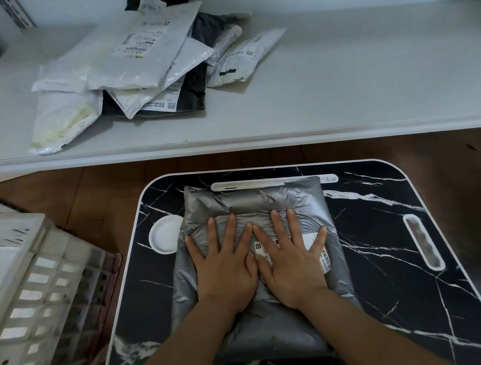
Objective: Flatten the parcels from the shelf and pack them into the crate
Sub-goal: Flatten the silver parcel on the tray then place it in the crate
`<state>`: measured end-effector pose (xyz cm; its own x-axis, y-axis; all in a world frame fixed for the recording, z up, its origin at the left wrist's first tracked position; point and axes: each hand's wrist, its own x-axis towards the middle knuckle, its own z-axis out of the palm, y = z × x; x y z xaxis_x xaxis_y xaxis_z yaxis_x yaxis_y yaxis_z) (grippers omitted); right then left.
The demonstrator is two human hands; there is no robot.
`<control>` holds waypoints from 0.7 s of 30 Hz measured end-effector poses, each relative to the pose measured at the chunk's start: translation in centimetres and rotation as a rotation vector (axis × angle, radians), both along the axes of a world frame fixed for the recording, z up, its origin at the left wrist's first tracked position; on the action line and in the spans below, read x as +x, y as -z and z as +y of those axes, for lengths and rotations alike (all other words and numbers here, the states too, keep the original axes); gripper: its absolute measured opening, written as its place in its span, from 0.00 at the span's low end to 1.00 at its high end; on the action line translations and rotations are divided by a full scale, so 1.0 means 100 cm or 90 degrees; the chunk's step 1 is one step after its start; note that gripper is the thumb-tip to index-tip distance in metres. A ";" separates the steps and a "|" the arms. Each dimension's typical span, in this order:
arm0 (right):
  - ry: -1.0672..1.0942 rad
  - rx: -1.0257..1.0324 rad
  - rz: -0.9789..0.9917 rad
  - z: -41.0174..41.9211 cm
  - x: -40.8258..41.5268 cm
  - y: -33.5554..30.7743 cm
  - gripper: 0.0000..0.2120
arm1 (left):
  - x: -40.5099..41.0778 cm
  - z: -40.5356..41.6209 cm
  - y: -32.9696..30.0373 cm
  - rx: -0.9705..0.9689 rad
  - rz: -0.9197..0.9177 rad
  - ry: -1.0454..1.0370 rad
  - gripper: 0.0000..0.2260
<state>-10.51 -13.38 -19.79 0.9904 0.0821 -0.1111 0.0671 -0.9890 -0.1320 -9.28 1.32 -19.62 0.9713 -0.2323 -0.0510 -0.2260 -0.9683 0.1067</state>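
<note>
One long white shelf (340,95) is spread across the top, above brown wooden flooring (68,189). One black marble-patterned lap table (388,258) is set below it, and one white slatted plastic crate (31,288) is seen to its left. One puffy grey plastic parcel (251,206) is pressed flat on the table by the left hand (224,268) and right hand (289,263), fingers straight and spread. Roughly eight parcels in white and dark mailers (135,62) are heaped on the shelf.

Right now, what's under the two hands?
Both hands, left and right, press flat on a grey parcel. Its white label is partly covered, and the contents are hidden.
</note>
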 end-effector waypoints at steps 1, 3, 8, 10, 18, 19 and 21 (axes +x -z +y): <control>-0.004 0.003 0.011 0.000 0.000 -0.002 0.27 | 0.003 0.004 -0.002 0.006 -0.001 0.018 0.24; -0.009 0.001 0.021 0.001 -0.002 -0.002 0.27 | 0.009 0.012 -0.006 0.017 -0.006 0.054 0.25; -0.008 -0.024 0.044 0.001 0.001 -0.008 0.27 | 0.015 0.017 0.000 0.004 -0.007 0.034 0.28; -0.021 -0.008 0.033 0.001 0.009 -0.010 0.30 | 0.015 0.017 0.003 0.013 -0.016 0.025 0.29; -0.136 -0.106 0.048 0.007 0.066 -0.019 0.27 | 0.019 0.014 0.005 0.024 -0.016 0.007 0.30; -0.131 -0.101 0.066 0.006 0.067 -0.018 0.27 | 0.020 0.015 0.006 0.026 -0.015 0.007 0.30; -0.121 -0.067 0.083 0.003 0.067 -0.016 0.27 | 0.019 0.014 0.006 0.026 -0.009 0.007 0.30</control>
<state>-3.76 -13.04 -18.15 0.9351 0.2460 -0.2550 0.2418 -0.9691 -0.0482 -7.35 2.76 -20.23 0.9695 -0.2406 -0.0462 -0.2375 -0.9693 0.0636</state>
